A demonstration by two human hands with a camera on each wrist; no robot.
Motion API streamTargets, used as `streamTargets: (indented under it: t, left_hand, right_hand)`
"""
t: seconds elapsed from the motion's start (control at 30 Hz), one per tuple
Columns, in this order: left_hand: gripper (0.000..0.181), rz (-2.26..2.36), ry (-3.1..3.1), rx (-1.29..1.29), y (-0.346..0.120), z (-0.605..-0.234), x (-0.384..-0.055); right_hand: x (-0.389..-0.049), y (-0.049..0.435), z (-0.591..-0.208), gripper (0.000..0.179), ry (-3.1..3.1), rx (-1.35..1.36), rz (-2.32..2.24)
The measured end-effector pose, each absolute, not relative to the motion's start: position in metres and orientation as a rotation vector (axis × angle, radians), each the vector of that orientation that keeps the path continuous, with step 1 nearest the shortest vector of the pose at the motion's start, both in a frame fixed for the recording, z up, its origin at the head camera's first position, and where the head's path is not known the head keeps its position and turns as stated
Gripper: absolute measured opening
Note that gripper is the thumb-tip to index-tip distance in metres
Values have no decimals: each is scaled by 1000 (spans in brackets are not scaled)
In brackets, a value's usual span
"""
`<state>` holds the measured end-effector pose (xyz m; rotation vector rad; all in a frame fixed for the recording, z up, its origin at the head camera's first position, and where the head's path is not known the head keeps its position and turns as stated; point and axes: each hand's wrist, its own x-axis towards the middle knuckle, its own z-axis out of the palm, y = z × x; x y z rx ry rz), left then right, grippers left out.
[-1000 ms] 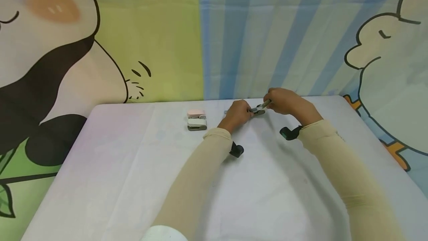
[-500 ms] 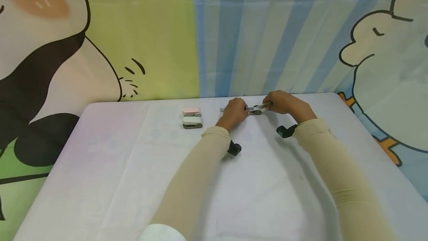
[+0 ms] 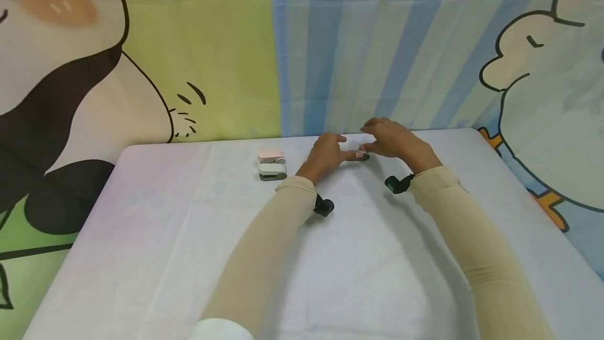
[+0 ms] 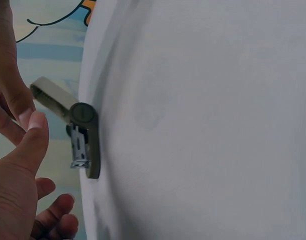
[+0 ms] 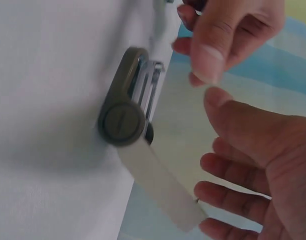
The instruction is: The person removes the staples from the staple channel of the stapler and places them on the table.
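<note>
A small stapler [image 4: 90,135], dark grey-green with a pale top arm, stands unfolded at the table's far edge. Its top arm [image 5: 163,185] is swung far back, and the metal staple channel [image 5: 148,92] shows. My left hand [image 3: 327,151] is beside it, thumb stretched out and the other fingers loosely bent. My right hand [image 3: 391,140] hovers across from it with fingers parted; in the right wrist view its fingertips come right by the end of the top arm. Both thumb tips nearly meet in the wrist views, nothing visible between them. In the head view, the hands hide most of the stapler.
A pink stapler [image 3: 270,156] and a white stapler [image 3: 272,171] lie side by side to the left of my left hand. The white-covered table [image 3: 212,256] ends just beyond the hands, against a printed cloth backdrop [image 3: 325,46].
The hands held the unfolded stapler between them earlier. Now the fingers have loosened from it; the left thumb reaches out and the right fingers have spread. The view swung slightly.
</note>
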<state>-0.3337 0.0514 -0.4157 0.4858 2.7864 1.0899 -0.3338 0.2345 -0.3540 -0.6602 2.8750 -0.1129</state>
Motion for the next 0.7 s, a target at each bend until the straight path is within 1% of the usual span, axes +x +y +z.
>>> streamTargets:
  t: [0.2, 0.43, 0.57, 0.7]
  left_hand:
    - [64, 1004, 2795, 494, 33, -406, -341]
    - [59, 959, 2837, 452, -8, -395, -338]
    - [47, 951, 2871, 504, -31, -390, -334]
    - [33, 973, 2923, 567, -59, -384, -325]
  right_hand:
    - [-330, 220, -353, 50, 2920, -762, -284]
    - [-326, 198, -360, 35, 2901, -870, -613]
    - [-324, 184, -367, 31, 2853, -916, -736]
    - [-324, 160, -371, 31, 2799, -969, -780]
